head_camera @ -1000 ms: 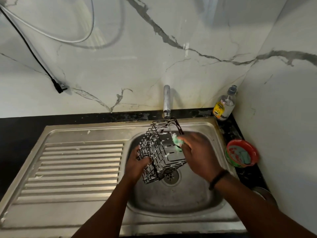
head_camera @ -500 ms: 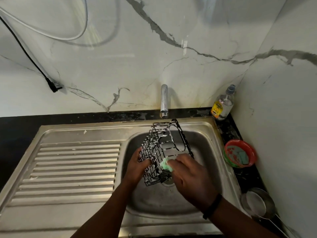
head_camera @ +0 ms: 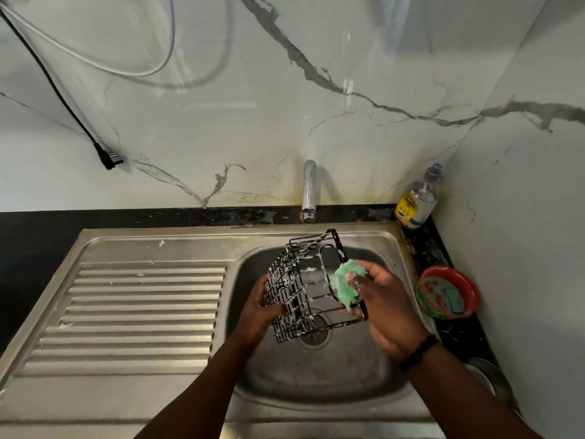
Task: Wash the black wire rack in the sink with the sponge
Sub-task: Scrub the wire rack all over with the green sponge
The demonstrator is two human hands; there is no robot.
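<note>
My left hand (head_camera: 262, 307) grips the soapy black wire rack (head_camera: 311, 288) tilted over the sink (head_camera: 316, 384) basin, right hand (head_camera: 384, 307) pinches the green sponge (head_camera: 345, 288) on its right side; best to scrub along each wire, turning rack steadily.

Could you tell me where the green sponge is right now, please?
In the head view the green sponge is over the sink basin, held in the right hand against the right side of the black wire rack.
</note>
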